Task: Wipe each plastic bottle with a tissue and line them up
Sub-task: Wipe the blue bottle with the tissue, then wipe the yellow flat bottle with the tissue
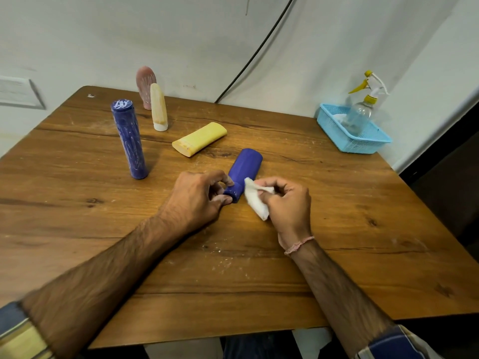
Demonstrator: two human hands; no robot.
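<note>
A blue bottle [246, 165] lies on its side in the middle of the wooden table [103, 229], cap end toward me. My left hand [198, 196] pinches its cap. My right hand [286, 202] holds a folded white tissue [255, 200] against the bottle's neck. A yellow bottle [199, 138] lies on its side just behind. A tall blue cylinder bottle [129, 141] stands at the left. Further back stand a cream bottle [159, 107] on its white cap and a pink bottle [145, 82] partly behind it.
A light blue mesh basket [363, 143] sits at the table's far right corner, holding a clear spray bottle [361, 111] with a yellow trigger. A black cable [259, 47] runs down the white wall behind. White crumbs speckle the table near me.
</note>
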